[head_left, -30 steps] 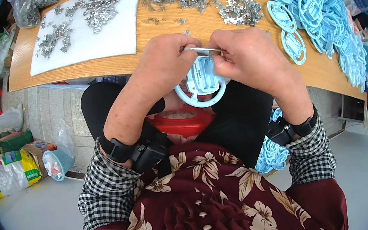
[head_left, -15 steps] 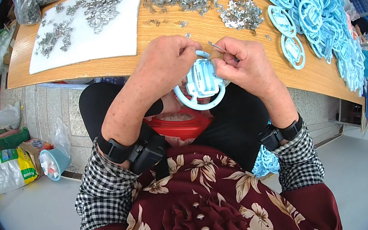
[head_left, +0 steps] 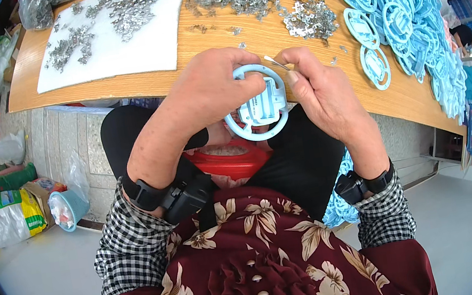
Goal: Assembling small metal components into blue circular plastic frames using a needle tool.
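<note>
Over my lap, at the table's front edge, my left hand (head_left: 209, 88) grips a light blue plastic ring-shaped part (head_left: 269, 135) that resembles a toy steering wheel. Its thumb lies across the rim and part of the boxy centre, hiding some of both. To the right of the part, my right hand (head_left: 327, 89) pinches a thin metal tool (head_left: 277, 64) between thumb and forefinger. The tool's pale tip points up and left, close to the ring's upper right rim. Whether it touches the rim I cannot tell.
Small metal pieces lie heaped on the wooden table (head_left: 222, 47) and on a white foam sheet (head_left: 110, 68). Several blue ring parts (head_left: 399, 22) are piled at the right. A red stool (head_left: 226, 164) stands between my legs. Bags and a blue basket (head_left: 73, 209) are at the left.
My right hand has drawn back a little to the right from the blue part, and the metal tool shows more. My left thumb has come down across the part.
</note>
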Demonstrator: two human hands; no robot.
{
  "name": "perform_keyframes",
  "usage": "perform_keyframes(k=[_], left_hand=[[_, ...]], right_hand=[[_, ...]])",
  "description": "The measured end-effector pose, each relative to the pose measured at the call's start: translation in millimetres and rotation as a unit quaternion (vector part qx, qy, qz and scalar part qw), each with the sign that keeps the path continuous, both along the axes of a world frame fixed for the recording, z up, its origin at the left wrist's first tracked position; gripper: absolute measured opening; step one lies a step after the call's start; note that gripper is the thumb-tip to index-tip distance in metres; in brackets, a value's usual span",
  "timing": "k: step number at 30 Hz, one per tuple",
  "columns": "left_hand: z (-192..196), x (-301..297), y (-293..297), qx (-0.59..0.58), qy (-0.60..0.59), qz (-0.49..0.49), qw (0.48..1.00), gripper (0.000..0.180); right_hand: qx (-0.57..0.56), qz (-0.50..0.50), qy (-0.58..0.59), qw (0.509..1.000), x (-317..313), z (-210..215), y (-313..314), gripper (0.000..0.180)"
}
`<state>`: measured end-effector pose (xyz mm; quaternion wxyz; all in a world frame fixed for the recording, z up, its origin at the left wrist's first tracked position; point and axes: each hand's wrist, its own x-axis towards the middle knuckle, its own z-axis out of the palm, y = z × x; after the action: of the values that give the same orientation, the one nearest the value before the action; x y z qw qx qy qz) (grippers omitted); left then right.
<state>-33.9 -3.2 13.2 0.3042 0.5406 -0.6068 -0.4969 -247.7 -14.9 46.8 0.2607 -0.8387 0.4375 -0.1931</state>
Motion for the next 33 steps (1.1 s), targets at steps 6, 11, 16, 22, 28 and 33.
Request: perform_keyframes(k=[6, 11, 16, 22, 28, 33], left_hand=[[2, 2, 4, -0.03, 0.001, 0.0, 1.0, 0.04], [7, 2, 2, 0.041, 0.05, -0.001, 0.998, 0.04], [2, 3, 2, 0.063, 0.075, 0.006, 0.995, 0.038], [0, 3, -1, 0.044, 0.059, 0.001, 0.997, 0.037], [6, 1, 0, 0.037, 0.009, 0.001, 0.999, 0.035], [-7, 1, 0, 0.022, 0.041, 0.023, 0.999, 0.035]], right_hand=[[-0.072, 0.011, 0.003, 0.997, -14, -6, 11, 0.028], [-0.092, 0.032, 0.033, 0.995, -14, -6, 14, 0.029], [-0.112, 0.039, 0.09, 0.989, -11, 0, 14, 0.027], [-0.124, 0.036, 0.111, 0.985, -14, 3, 13, 0.026], [-0.121, 0.046, 0.154, 0.98, -7, 17, 16, 0.028], [-0.105, 0.067, 0.195, 0.973, -2, 23, 8, 0.025]])
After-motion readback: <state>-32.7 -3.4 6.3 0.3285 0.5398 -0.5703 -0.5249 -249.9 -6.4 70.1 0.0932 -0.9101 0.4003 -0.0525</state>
